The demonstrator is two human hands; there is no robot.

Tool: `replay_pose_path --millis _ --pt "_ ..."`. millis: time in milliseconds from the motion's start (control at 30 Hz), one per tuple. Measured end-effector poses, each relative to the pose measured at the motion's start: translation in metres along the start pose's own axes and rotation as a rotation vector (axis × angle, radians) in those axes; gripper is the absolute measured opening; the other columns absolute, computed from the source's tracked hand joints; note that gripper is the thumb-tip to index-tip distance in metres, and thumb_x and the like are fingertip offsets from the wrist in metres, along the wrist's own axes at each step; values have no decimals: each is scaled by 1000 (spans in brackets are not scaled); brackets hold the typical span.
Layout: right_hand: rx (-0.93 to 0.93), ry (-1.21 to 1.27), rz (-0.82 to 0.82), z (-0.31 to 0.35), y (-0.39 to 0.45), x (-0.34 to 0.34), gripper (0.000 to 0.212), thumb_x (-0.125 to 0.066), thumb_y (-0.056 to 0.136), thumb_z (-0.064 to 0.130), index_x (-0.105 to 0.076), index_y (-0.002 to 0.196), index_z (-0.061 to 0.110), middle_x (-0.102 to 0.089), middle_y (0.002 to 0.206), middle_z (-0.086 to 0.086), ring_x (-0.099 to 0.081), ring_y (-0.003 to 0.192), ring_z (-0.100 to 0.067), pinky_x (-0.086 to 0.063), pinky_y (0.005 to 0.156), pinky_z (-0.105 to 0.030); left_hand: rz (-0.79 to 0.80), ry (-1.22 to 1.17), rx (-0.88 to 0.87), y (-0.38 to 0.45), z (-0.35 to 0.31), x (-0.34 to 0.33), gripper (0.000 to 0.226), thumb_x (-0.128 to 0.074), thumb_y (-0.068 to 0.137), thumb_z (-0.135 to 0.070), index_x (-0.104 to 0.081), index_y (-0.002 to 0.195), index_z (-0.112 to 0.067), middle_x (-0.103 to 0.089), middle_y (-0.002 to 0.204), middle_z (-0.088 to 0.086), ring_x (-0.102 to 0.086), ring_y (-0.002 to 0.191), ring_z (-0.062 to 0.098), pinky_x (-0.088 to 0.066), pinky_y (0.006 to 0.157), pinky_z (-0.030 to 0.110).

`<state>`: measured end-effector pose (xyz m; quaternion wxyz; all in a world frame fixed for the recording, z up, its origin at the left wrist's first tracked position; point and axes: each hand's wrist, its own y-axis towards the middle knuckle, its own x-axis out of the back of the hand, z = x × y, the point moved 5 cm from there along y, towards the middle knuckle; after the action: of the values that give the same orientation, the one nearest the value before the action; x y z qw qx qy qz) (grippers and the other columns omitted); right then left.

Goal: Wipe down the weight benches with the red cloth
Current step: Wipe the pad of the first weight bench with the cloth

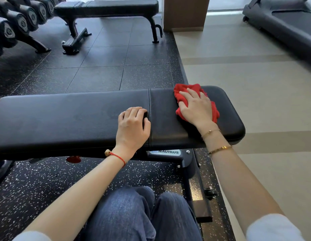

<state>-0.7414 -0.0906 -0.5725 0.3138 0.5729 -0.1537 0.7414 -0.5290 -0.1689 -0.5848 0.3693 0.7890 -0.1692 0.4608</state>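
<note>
Both hands on black padded weight bench: right hand pressed flat on crumpled red cloth, left hand curled, empty.

near bench pad: black vinyl/leather look, smooth, soft sheen, stitched seam across; frame under it matt black metal with glossy label plate; red cloth soft woven fabric, crumpled, frayed edge, matt; far bench same black padded cover, dull shine, black painted metal legs; rubber floor tiles dark, matt, speckled white, grainy; pale floor smooth, low gloss; dumbbells matt dark rubbery ends; jeans blue denim; wrists: red string bracelet, shiny gold metal bangle
</note>
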Motion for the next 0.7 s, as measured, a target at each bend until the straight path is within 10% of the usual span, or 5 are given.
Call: replay_pose_path --millis 700 --pt "255 154 86 29 -50 3 46 -46 97 48 -45 143 39 -36 155 14 -32 141 -22 -17 119 -37 36 -36 -3 -2 7 -3 35 -52 92 -24 -66 122 -12 -64 131 4 -54 128 23 -36 113 44"
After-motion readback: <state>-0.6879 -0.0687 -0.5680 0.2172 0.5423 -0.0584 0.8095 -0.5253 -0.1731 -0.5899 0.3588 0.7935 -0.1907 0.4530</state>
